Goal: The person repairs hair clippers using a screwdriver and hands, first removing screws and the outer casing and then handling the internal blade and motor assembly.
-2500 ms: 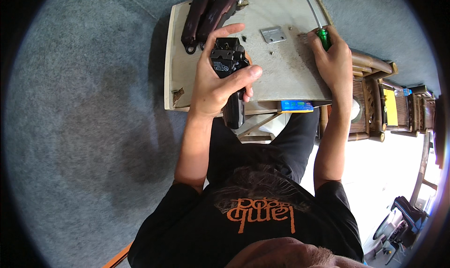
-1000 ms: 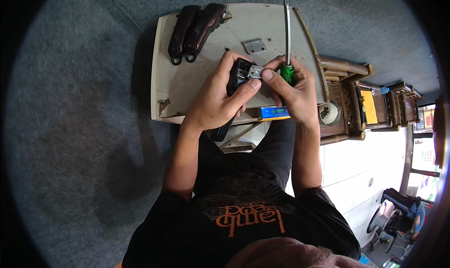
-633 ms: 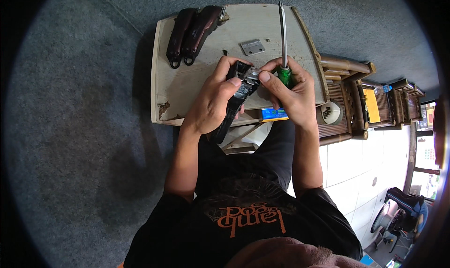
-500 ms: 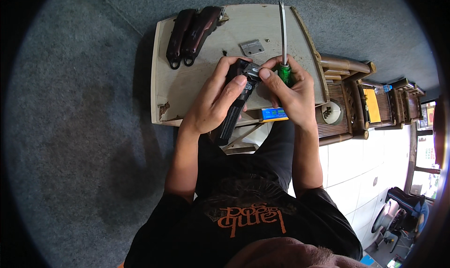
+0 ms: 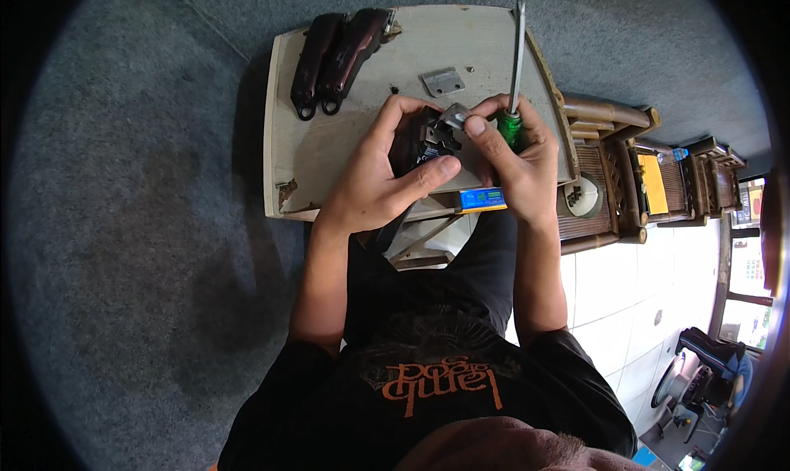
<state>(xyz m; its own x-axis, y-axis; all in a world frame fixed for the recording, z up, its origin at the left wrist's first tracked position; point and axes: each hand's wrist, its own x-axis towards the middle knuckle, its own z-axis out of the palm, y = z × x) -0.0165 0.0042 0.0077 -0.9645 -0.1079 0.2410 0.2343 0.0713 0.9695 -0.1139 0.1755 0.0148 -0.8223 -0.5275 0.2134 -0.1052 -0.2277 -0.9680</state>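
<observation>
My left hand (image 5: 374,187) is wrapped round a black hair clipper (image 5: 432,142), its head upward and its body angled down past the table's front edge. Just to its right, my right hand (image 5: 527,174) pinches a small metal piece (image 5: 455,114) at the clipper head while also holding a green-handled screwdriver (image 5: 510,129), shaft pointing up. Beyond my hands a flat metal plate with holes (image 5: 443,81) lies on the pale wooden table (image 5: 293,154), near tiny loose bits. Two dark maroon clippers (image 5: 351,55) lie side by side at the back left.
A blue-and-yellow box (image 5: 481,198) shows under the table's front edge. Bamboo furniture (image 5: 615,117) stands at the right, with a white container (image 5: 583,195) holding dark bits and a yellow sheet (image 5: 652,183) farther along. A grey carpet-like surface (image 5: 156,183) surrounds the table's left and back.
My right hand has come leftward to the clipper head with the screwdriver. In the last half second the metal piece rose slightly off the head and my left thumb moved down.
</observation>
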